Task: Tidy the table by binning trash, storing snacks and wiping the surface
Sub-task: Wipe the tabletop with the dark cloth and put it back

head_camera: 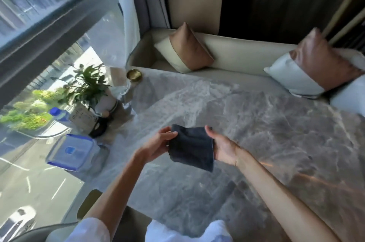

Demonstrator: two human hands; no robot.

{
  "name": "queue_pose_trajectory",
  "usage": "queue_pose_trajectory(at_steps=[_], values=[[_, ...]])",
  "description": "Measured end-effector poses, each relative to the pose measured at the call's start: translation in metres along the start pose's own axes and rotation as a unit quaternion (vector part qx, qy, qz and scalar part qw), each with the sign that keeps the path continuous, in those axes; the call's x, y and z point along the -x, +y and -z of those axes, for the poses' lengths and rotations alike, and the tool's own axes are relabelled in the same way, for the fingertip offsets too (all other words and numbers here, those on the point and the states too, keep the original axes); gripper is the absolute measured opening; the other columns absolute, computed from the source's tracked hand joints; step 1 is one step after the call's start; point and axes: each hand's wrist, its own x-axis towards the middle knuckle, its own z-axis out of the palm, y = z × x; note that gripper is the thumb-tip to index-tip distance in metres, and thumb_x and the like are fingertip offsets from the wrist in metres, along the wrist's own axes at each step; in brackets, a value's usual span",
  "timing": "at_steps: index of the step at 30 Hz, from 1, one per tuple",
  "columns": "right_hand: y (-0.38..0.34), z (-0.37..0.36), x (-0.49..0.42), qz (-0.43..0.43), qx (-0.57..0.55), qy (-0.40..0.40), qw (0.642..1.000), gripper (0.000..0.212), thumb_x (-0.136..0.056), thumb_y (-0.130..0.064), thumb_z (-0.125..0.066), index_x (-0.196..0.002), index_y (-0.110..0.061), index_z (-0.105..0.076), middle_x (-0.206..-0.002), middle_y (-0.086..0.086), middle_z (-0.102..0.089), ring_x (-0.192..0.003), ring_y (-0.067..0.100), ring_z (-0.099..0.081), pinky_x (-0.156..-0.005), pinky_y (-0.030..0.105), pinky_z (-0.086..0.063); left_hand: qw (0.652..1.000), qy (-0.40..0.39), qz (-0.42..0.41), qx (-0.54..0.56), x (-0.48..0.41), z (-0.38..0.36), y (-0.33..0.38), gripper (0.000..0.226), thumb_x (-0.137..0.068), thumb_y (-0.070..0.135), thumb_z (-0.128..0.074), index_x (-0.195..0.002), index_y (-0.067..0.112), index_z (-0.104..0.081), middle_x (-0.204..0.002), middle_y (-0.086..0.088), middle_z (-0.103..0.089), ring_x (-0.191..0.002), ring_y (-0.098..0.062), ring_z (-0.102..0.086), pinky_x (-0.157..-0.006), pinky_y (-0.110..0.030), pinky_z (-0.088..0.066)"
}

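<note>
A dark navy cloth (191, 148) hangs folded between both my hands above the grey marble table (266, 133). My left hand (158, 144) pinches the cloth's left edge with thumb and fingers. At the cloth's right edge, my right hand (223, 146) grips it, thumb on top. A clear storage box with a blue-rimmed lid (74, 152) stands closed at the table's left side, by the window.
A potted plant (92, 91), a blue-capped bottle (58, 114), a black object (98, 128) and a brass dish (134, 75) stand along the left edge. A cream bench with two cushions (189, 50) (314, 68) lines the far side. A chair back (88, 205) is near me.
</note>
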Motion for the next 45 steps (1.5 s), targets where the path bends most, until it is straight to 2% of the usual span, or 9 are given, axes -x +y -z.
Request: queue_pose_trajectory(at_steps=[3,7,11,17,26,33,35,39,45], values=[[0.002,-0.024,-0.039,0.03,0.117,0.053,0.991,0.043,-0.079,-0.042,-0.076,-0.112,-0.015,-0.071,-0.122,0.014,-0.068,-0.114,0.026,-0.065,-0.094,0.04,-0.055,0.996,0.021,0.0,-0.087,0.001,0.035,0.013,0.02,-0.091,0.029,-0.065,-0.105,0.016,-0.07,-0.092,-0.001,-0.071,-0.088,-0.015,-0.066,-0.074,-0.026,-0.053],[0.005,-0.055,-0.095,0.036,0.135,0.111,0.984,0.033,-0.081,-0.039,-0.073,-0.105,-0.016,-0.073,-0.113,0.011,-0.073,-0.103,0.022,-0.069,-0.094,0.042,-0.051,0.984,0.039,-0.025,-0.17,-0.008,0.101,0.033,0.012,-0.092,0.025,-0.064,-0.096,0.014,-0.067,-0.085,-0.003,-0.064,-0.079,-0.015,-0.061,-0.065,-0.024,-0.05],[0.013,-0.085,-0.144,0.036,0.187,0.114,0.975,0.031,-0.081,-0.035,-0.076,-0.106,-0.018,-0.074,-0.109,0.01,-0.074,-0.098,0.021,-0.072,-0.074,0.03,-0.059,0.963,0.009,-0.034,-0.266,-0.023,0.179,0.049,0.012,-0.094,0.016,-0.061,-0.082,0.02,-0.062,-0.068,0.007,-0.06,-0.061,-0.006,-0.056,-0.056,-0.019,-0.046],[0.025,-0.126,-0.24,0.054,0.323,0.2,0.924,0.011,-0.082,-0.016,-0.075,-0.091,-0.012,-0.076,-0.087,0.006,-0.075,-0.082,0.022,-0.069,-0.074,0.036,-0.051,0.834,0.018,-0.056,-0.549,-0.064,0.284,0.063,0.011,-0.089,0.025,-0.061,-0.1,0.023,-0.059,-0.098,-0.005,-0.069,-0.092,-0.026,-0.064,-0.081,-0.035,-0.05],[-0.017,-0.173,-0.362,0.08,0.561,0.383,0.73,0.018,-0.071,-0.04,-0.079,-0.069,-0.03,-0.064,-0.079,-0.008,-0.062,-0.074,0.013,-0.06,-0.054,0.027,-0.036,0.781,0.076,-0.164,-0.598,-0.127,0.344,0.131,0.011,-0.08,0.004,-0.053,-0.09,0.001,-0.055,-0.093,-0.016,-0.061,-0.086,-0.038,-0.06,-0.075,-0.047,-0.048],[-0.02,-0.178,-0.392,0.256,0.633,0.395,0.615,0.016,-0.079,-0.025,-0.074,-0.093,-0.031,-0.069,-0.102,-0.016,-0.052,-0.085,0.008,-0.059,-0.063,0.024,-0.044,0.765,0.157,-0.235,-0.579,-0.137,0.366,0.131,0.023,-0.081,-0.003,-0.052,-0.103,-0.003,-0.057,-0.102,-0.018,-0.057,-0.087,-0.037,-0.059,-0.073,-0.048,-0.05],[0.013,-0.171,-0.392,0.237,0.645,0.366,0.628,0.03,-0.082,-0.015,-0.068,-0.107,-0.032,-0.069,-0.113,-0.011,-0.055,-0.099,0.01,-0.06,-0.075,0.026,-0.051,0.746,0.15,-0.18,-0.624,-0.132,0.373,0.1,0.028,-0.085,0.001,-0.051,-0.112,-0.002,-0.056,-0.113,-0.018,-0.055,-0.099,-0.037,-0.059,-0.077,-0.048,-0.051],[0.084,-0.154,-0.387,0.022,0.68,0.241,0.692,0.041,-0.092,-0.015,-0.058,-0.13,-0.031,-0.06,-0.14,-0.003,-0.044,-0.127,0.013,-0.049,-0.103,0.023,-0.041,0.67,0.071,0.052,-0.737,-0.119,0.381,0.025,0.046,-0.09,0.005,-0.047,-0.135,0.008,-0.042,-0.149,-0.014,-0.03,-0.138,-0.03,-0.037,-0.094,-0.036,-0.052],[0.105,-0.147,-0.39,0.023,0.587,0.383,0.713,0.021,-0.091,-0.021,-0.061,-0.11,-0.02,-0.069,-0.109,0.002,-0.068,-0.104,0.023,-0.064,-0.086,0.031,-0.047,0.768,0.159,0.127,-0.607,-0.121,0.375,0.0,0.026,-0.097,0.014,-0.04,-0.122,0.01,-0.046,-0.124,-0.014,-0.058,-0.111,-0.033,-0.061,-0.085,-0.042,-0.05]])
